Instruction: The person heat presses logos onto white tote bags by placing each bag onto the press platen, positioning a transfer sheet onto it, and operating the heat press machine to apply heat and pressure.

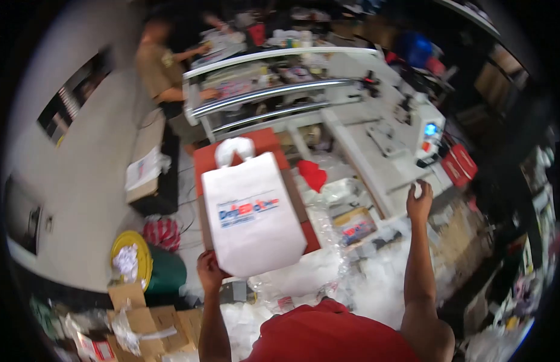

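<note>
A white tote bag (253, 232) with blue and red print lies flat on a red board (267, 140), its handles pointing away from me. My left hand (209, 270) is beside the bag's lower left corner, at the board's edge. Its fingers look bent but are blurred, and I cannot tell whether they touch the bag. Off to the right, my right hand (419, 205) is closed around a small white object (418, 190), too blurred to name. It is over the front edge of the white machine table (388, 171).
A sewing machine (429, 136) with a lit blue display stands at the right. Metal rails (274, 95) cross behind the board. Another person (159, 69) stands at the back left. A green bin with a yellow rim (148, 259) and cardboard boxes (156, 326) sit at the lower left.
</note>
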